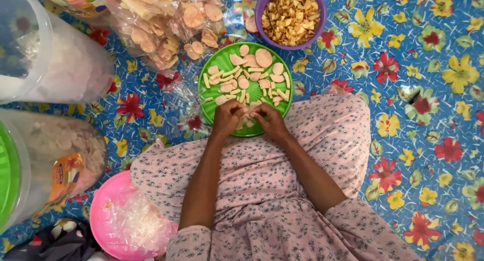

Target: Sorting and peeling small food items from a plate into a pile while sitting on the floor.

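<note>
Hands meet over the near rim of the green plate (214, 107) in the head view: the left hand (228, 117) and right hand (267, 119) are both curled, fingertips pinching a small pale cracker piece (248, 112) between them, mostly hidden. Its long axis cannot be told; the cut strips (232, 72) on the plate mostly lie slanted, pointing toward the purple bowl (262, 9) beyond the plate. Breaking it well seems to call for a close, even grip, kept low over the plate so bits fall inside.
</note>
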